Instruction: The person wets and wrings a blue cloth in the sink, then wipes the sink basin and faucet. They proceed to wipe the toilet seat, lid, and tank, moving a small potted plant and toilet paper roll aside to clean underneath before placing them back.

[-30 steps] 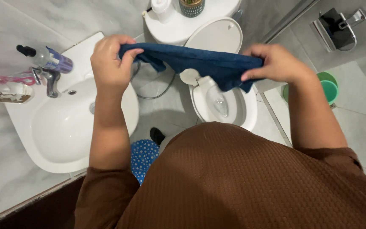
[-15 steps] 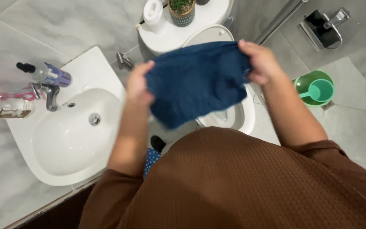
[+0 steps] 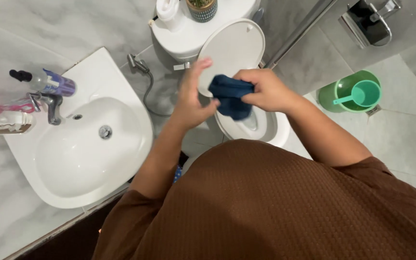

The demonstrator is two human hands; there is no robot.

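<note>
So you've got the dark blue cloth (image 3: 230, 96) bunched up between both hands, right over the open toilet bowl (image 3: 270, 132). Your right hand (image 3: 266, 90) is closed around the cloth's right side, fingers curled over the top of it, so that one clearly has a grip. Your left hand (image 3: 193, 98) is more open: palm facing the cloth, fingers spread and pointing up, with the thumb side pressed against the cloth's left edge. Touching for sure, but it's more of a flat press than a grab. Can't tell if any fingers are tucked behind the fabric.

The cloth sits squarely between the two hands, wadded into a small lump, hanging a bit lower than your right knuckles, in front of the raised white toilet lid (image 3: 232, 48).

Other stuff around: the white sink (image 3: 73, 159) is off to your left, well apart from the hands, with a metal tap (image 3: 49, 103) and a purple bottle (image 3: 56, 84) at its back edge. On the tank (image 3: 188, 31) there's a small potted plant (image 3: 201, 8). Over on your right, on the floor, a green bucket (image 3: 333, 94) with a teal scoop (image 3: 362, 94) in it.
</note>
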